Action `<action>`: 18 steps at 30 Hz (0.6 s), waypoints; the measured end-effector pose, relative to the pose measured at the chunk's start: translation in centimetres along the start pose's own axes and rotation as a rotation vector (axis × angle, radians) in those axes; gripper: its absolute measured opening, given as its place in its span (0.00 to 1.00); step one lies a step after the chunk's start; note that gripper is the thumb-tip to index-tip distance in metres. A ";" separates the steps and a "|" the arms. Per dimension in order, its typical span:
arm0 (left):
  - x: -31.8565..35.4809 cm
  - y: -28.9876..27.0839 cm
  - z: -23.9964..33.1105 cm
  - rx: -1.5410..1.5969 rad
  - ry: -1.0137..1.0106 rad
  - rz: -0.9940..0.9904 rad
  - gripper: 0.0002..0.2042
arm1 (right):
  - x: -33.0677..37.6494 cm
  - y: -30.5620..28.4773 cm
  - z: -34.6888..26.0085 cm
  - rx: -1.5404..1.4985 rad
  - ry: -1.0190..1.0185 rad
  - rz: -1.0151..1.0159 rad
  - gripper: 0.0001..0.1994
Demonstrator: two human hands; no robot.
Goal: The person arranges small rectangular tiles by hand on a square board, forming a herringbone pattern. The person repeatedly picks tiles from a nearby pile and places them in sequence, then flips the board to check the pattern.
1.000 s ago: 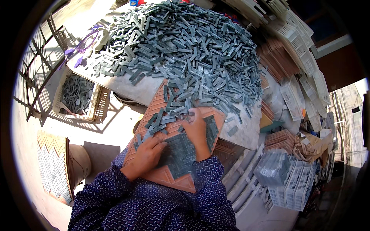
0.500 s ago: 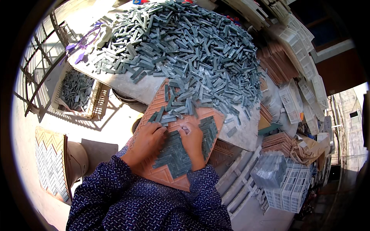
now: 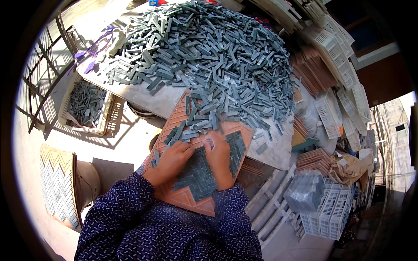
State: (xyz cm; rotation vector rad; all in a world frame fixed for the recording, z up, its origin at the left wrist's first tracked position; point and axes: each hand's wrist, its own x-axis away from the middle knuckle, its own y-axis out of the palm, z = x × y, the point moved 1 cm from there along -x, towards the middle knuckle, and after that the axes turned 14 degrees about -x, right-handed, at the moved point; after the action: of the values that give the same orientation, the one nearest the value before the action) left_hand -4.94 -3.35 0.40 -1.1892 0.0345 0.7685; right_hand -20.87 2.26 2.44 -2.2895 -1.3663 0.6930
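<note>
An orange-brown tray (image 3: 200, 205) with herringbone grooves lies tilted in front of me, its far end under loose tiles. Narrow dark green stone strips (image 3: 196, 174) fill its middle and right part in a zigzag. Over the tray's left half is my left hand (image 3: 173, 159), fingers curled and closed, fingertips at the edge of the laid strips. My right hand (image 3: 219, 160) rests on the strips, thumb and fingers pinched together. What either hand pinches is too hidden to make out. Several loose strips (image 3: 177, 132) lie on the tray just beyond my left hand.
A big heap of green-grey stone strips (image 3: 209, 56) covers the pale table (image 3: 152, 99). On the left stand a crate (image 3: 109, 114) of strips and a filled herringbone panel (image 3: 58, 187). To the right are stacked brown trays (image 3: 314, 71), white crates (image 3: 326, 213) and a clear plastic-wrapped bundle (image 3: 305, 191).
My left hand has shifted a little right, closer to my right hand, uncovering a couple of small strips on the tray's left side. My right hand has barely moved.
</note>
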 end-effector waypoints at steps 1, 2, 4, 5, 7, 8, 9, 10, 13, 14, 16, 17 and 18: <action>0.1 0.1 0.1 0.018 -0.017 0.006 0.10 | -0.5 0.0 -0.1 0.029 -0.038 0.025 0.11; 0.3 0.1 0.0 0.017 -0.022 0.000 0.10 | -0.9 0.0 -0.2 0.060 -0.074 0.056 0.12; 0.9 -0.1 -0.2 0.014 -0.033 -0.011 0.10 | -1.7 0.1 0.0 0.082 -0.163 0.025 0.12; 0.9 -0.1 -0.1 0.026 -0.037 -0.020 0.10 | -2.0 0.2 0.2 0.089 -0.209 0.006 0.13; 0.7 -0.2 0.1 0.051 -0.043 -0.037 0.09 | -2.4 0.0 0.9 0.089 -0.238 -0.001 0.13; 0.6 -0.1 0.0 0.055 -0.040 -0.054 0.09 | -2.6 0.1 0.9 0.084 -0.258 -0.016 0.13; 0.4 0.1 -0.1 0.060 -0.036 -0.070 0.08 | -2.7 -0.1 0.8 0.064 -0.265 0.000 0.12; 0.2 0.1 -0.1 0.065 -0.030 -0.087 0.08 | -2.5 -0.4 0.7 0.045 -0.271 0.018 0.12; -0.2 -0.1 0.1 0.080 -0.015 -0.094 0.07 | -1.9 -2.2 -0.2 -0.054 -0.088 -0.039 0.12; -0.3 -0.2 0.1 0.082 -0.009 -0.106 0.06 | -1.7 -2.9 -0.1 -0.089 0.011 -0.069 0.11; -0.5 -0.2 0.1 0.083 -0.001 -0.129 0.06 | -1.3 -4.0 0.6 -0.029 -0.035 -0.124 0.11; -0.5 -0.1 0.1 0.086 0.007 -0.110 0.07 | -1.2 -4.3 0.8 -0.001 -0.062 -0.150 0.11; -0.5 0.0 0.1 0.089 0.014 -0.091 0.07 | -1.3 -4.2 0.9 0.033 -0.157 -0.181 0.11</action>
State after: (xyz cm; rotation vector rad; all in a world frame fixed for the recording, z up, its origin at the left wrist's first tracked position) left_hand -5.38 -3.54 0.67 -1.1042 0.0264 0.6722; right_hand -24.89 3.12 4.33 -2.0901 -1.5973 0.8426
